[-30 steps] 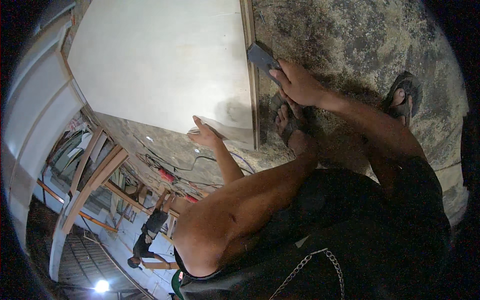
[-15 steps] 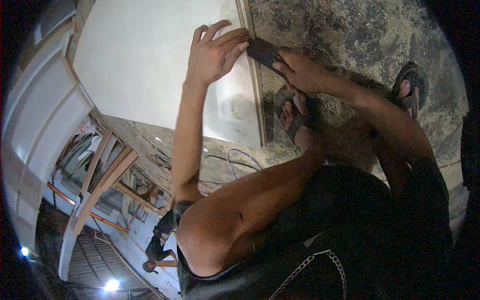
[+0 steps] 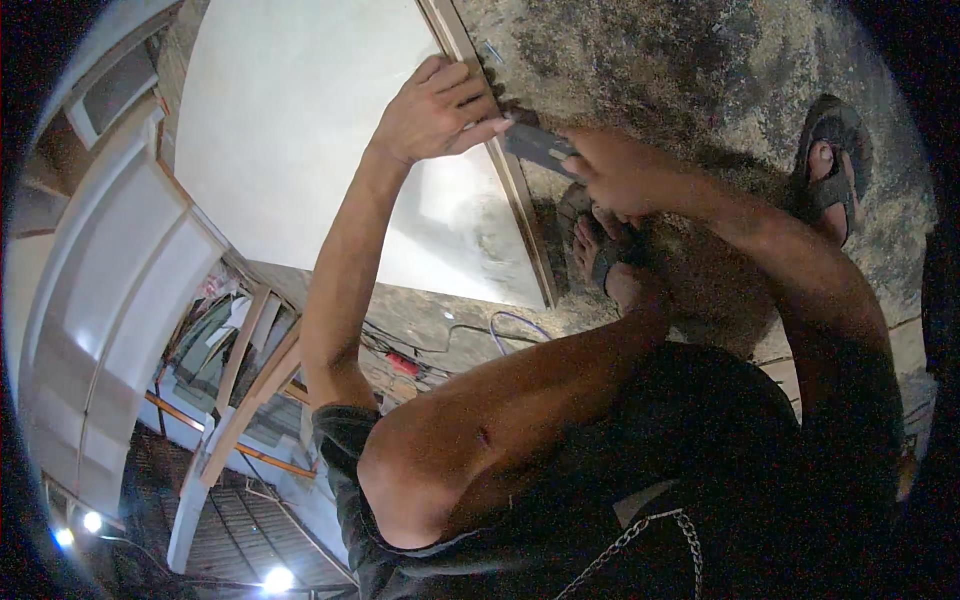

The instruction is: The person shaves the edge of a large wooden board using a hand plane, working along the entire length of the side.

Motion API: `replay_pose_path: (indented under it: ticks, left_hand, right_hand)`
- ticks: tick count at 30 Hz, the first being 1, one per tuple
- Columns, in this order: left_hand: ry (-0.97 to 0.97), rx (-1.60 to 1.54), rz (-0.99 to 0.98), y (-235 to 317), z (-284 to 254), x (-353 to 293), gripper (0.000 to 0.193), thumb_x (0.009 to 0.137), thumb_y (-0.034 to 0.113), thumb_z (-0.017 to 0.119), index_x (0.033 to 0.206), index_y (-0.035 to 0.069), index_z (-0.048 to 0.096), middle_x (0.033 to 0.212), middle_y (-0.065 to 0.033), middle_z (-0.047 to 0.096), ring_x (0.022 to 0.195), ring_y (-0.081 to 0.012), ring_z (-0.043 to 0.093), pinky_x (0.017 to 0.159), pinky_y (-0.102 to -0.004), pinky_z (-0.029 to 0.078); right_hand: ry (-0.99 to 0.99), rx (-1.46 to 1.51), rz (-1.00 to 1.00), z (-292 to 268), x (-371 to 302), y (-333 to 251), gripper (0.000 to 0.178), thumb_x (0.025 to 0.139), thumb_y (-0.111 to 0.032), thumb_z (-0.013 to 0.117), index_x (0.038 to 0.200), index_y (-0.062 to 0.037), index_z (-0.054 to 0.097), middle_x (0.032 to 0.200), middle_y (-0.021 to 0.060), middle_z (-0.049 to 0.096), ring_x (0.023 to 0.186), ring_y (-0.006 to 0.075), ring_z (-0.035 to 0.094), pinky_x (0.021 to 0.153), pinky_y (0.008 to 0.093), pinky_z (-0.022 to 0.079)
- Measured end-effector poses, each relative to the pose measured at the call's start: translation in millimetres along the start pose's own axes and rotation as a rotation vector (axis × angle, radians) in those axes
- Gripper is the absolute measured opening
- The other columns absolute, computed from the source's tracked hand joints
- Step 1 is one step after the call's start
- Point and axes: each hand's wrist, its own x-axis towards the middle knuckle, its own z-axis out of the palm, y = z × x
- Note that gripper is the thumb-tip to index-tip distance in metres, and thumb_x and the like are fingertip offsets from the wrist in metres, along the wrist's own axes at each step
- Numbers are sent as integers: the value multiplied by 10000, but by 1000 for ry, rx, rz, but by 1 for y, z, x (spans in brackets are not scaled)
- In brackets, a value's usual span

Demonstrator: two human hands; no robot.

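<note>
packages: none that I can spot
labels: none showing anywhere near the fingers
signs: nope, nothing on the walls or floor around the hands
screens: none either, nothing glowing like a display by the fingertips
overall: just no packaging, stickers or displays in this shot

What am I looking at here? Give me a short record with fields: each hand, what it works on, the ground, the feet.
left hand: rests on the wooden edge strip of the panel, fingers reaching the dark block
right hand: grips the small dark flat block against the strip
wooden edge strip: runs along the panel's right side
white panel: large, flat, pale
floor: rough, covered in sawdust
sandalled foot: on the floor, right of the hands
</note>
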Motion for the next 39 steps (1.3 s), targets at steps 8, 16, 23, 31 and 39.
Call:
replay_pose_path:
  ticks: [8, 16, 23, 31, 39]
  left_hand:
    - [41, 21, 62, -8, 14, 7, 342, 749, 394, 679, 553, 118, 634, 657, 24, 571, 775, -137, 509, 745, -297, 404]
    - [68, 4, 53, -5, 9, 12, 348, 765, 396, 660, 554, 120, 634, 643, 27, 556, 753, -131, 499, 736, -290, 410]
    - [52, -15, 19, -6, 17, 5, 341, 771, 394, 654, 577, 114, 636, 602, 19, 530, 739, -124, 502, 724, -286, 410]
    - [71, 19, 21, -5, 14, 5, 340, 767, 390, 658, 585, 105, 630, 609, 13, 541, 741, -127, 509, 713, -286, 414]
    - [68, 8, 19, -4, 14, 9, 341, 783, 377, 644, 594, 94, 621, 614, 4, 546, 750, -133, 518, 695, -291, 421]
  right_hand:
    - [102, -16, -229, 16, 0, 25, 222, 952, -149, 426, 1087, 25, 452, 566, 135, 545, 463, 237, 592, 442, 380, 456]
    - [-53, -50, -203, 11, 12, 26, 249, 964, -196, 420, 1072, 27, 439, 567, 117, 535, 430, 206, 569, 400, 349, 460]
    - [7, -61, -305, 13, 18, 36, 257, 963, -204, 425, 1054, 36, 445, 606, 135, 542, 452, 215, 562, 420, 368, 450]
    - [-120, 45, -101, 1, 16, 20, 237, 967, -205, 418, 1032, 21, 444, 611, 133, 533, 437, 218, 550, 427, 367, 443]
    - [-38, -117, -289, 14, 24, 42, 237, 964, -204, 423, 1029, 24, 444, 645, 146, 540, 464, 222, 550, 450, 382, 440]
